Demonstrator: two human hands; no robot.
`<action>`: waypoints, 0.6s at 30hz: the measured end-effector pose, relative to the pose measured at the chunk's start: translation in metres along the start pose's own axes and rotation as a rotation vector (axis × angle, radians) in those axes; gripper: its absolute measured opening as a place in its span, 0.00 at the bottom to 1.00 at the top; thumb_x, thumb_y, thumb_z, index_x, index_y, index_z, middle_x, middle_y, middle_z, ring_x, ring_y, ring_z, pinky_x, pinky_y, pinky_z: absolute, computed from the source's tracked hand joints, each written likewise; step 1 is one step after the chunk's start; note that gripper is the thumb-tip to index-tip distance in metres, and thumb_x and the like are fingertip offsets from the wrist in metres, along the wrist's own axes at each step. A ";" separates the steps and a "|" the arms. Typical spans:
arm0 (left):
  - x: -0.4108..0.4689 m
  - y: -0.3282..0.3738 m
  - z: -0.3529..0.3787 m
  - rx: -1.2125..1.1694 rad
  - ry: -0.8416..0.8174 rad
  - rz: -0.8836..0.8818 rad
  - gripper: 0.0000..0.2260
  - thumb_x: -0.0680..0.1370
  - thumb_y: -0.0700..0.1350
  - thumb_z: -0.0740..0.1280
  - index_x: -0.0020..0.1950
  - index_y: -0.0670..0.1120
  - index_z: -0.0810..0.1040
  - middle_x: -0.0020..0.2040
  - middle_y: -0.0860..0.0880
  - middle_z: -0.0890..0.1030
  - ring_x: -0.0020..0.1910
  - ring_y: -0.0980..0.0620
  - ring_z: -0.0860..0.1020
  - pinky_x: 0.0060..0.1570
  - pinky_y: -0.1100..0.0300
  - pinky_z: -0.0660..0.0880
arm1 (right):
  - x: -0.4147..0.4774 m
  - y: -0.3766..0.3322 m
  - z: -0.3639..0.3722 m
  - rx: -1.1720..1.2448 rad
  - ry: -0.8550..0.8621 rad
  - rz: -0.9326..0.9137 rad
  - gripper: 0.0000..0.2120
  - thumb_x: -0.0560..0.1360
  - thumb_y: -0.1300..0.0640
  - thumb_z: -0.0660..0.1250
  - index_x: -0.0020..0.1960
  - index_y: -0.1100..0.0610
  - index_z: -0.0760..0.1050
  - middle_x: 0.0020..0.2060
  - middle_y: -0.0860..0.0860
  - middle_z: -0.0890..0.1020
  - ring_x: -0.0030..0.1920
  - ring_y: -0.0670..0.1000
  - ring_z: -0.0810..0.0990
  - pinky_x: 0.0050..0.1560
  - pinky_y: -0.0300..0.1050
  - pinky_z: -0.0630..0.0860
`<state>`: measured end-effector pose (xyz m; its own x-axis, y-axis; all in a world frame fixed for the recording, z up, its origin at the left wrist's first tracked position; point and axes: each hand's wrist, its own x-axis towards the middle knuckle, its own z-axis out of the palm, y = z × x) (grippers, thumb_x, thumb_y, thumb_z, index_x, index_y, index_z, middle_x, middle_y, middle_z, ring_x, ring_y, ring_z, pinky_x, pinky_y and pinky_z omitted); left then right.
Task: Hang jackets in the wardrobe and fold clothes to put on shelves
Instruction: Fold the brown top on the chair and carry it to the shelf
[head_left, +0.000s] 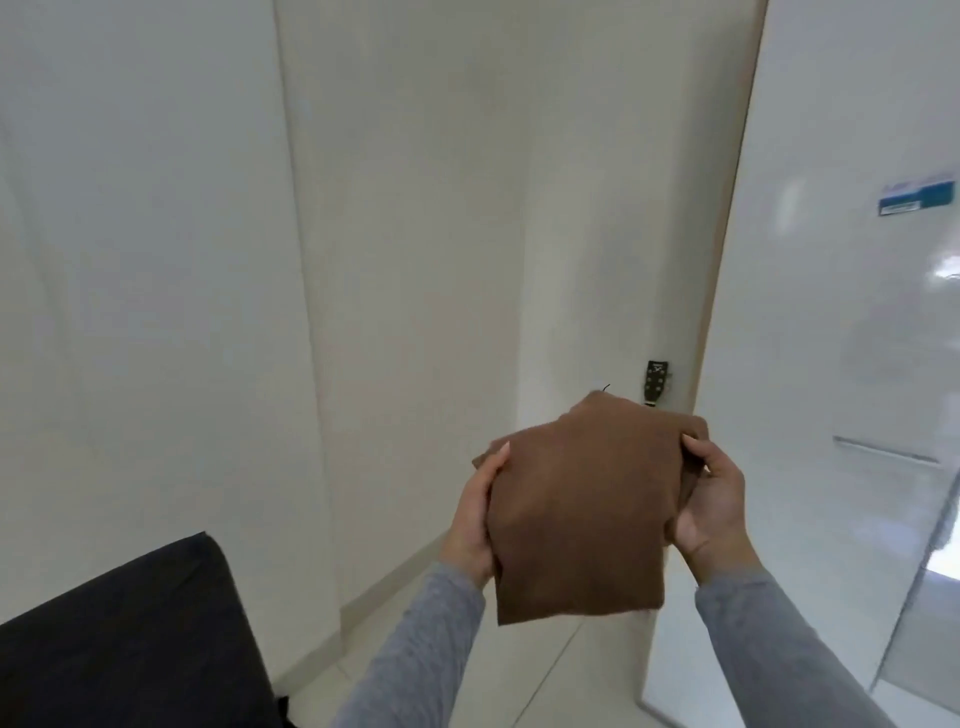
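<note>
A folded brown garment (582, 499) is held up in the air in front of me, between both hands. My left hand (475, 519) grips its left edge, thumb on top and fingers underneath. My right hand (714, 512) grips the right edge, with the fingers curled round the bunched cloth. Both arms wear grey sleeves. The lower edge of the garment hangs free below my hands. No shelf or hanging rail is visible.
A glossy white wardrobe door (852, 312) fills the right side. White wall panels (467, 208) stand ahead and to the left. A guitar headstock (657, 380) leans in the corner behind the garment. A black cushioned seat (119, 634) sits at lower left on a pale tiled floor (587, 670).
</note>
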<state>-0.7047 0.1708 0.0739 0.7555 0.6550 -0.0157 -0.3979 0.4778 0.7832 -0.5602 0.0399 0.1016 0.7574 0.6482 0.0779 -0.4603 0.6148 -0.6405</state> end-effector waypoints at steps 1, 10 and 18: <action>0.002 -0.008 0.019 0.002 -0.011 -0.007 0.11 0.72 0.50 0.69 0.49 0.45 0.83 0.47 0.44 0.83 0.45 0.46 0.81 0.50 0.52 0.76 | -0.004 -0.023 -0.010 -0.030 -0.007 -0.040 0.17 0.76 0.59 0.58 0.34 0.55 0.81 0.30 0.49 0.83 0.30 0.49 0.81 0.37 0.42 0.75; 0.025 -0.101 0.192 0.053 -0.161 -0.107 0.19 0.66 0.46 0.73 0.55 0.42 0.80 0.48 0.42 0.82 0.42 0.44 0.80 0.41 0.55 0.78 | -0.038 -0.195 -0.109 -0.260 0.233 -0.125 0.23 0.71 0.42 0.69 0.58 0.57 0.77 0.45 0.55 0.85 0.43 0.53 0.85 0.36 0.45 0.79; 0.029 -0.215 0.331 0.168 -0.420 -0.241 0.14 0.71 0.49 0.71 0.51 0.43 0.83 0.46 0.43 0.84 0.44 0.46 0.80 0.47 0.54 0.77 | -0.092 -0.319 -0.230 -0.325 0.494 -0.211 0.21 0.68 0.47 0.73 0.56 0.59 0.79 0.47 0.57 0.85 0.47 0.53 0.84 0.42 0.46 0.79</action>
<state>-0.4249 -0.1068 0.1103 0.9730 0.2302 0.0162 -0.1241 0.4631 0.8776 -0.3764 -0.3195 0.1233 0.9770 0.1957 -0.0849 -0.1721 0.4881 -0.8557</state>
